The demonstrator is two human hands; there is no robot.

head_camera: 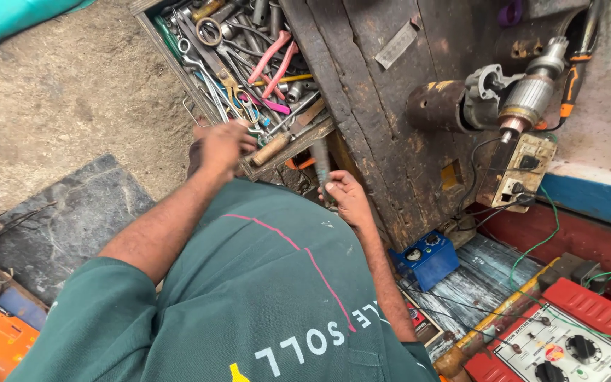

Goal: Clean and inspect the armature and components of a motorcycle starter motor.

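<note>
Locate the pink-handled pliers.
The pink-handled pliers lie in the open tool drawer at upper centre, among spanners, just above the left hand.

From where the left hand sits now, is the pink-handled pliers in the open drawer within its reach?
Probably yes. The left hand rests at the front edge of the tool drawer, the pink-handled pliers lie on top of the pile of tools, and nothing covers them.

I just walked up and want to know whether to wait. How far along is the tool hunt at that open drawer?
Done: the drawer of tools stands pulled open, and the right hand already grips a grey rod-like tool. In hand: the left hand is at the drawer's front edge, beside a wooden-handled tool. Left: the dismantled motor on the dark wooden bench lies untouched.
</note>
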